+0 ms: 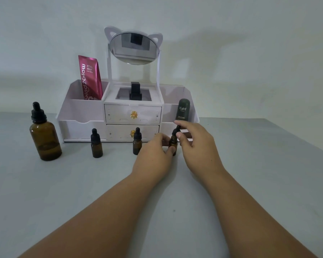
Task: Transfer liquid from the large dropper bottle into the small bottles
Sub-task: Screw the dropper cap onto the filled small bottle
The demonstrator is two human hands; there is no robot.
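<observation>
A large amber dropper bottle point(45, 138) with a black dropper cap stands capped at the left of the table. Three small amber dropper bottles stand in a row: the left one point(96, 145), the middle one point(137, 143) and the right one point(173, 141). My left hand point(155, 155) grips the body of the right small bottle. My right hand point(194, 144) pinches that bottle's black dropper cap between thumb and fingers. The cap sits on the bottle.
A white organiser point(131, 112) with two drawers and a cat-ear mirror point(133, 47) stands behind the bottles. It holds a pink sachet point(90, 79) and a dark green Kahf bottle point(183, 109). The grey table point(101, 183) stretches in front.
</observation>
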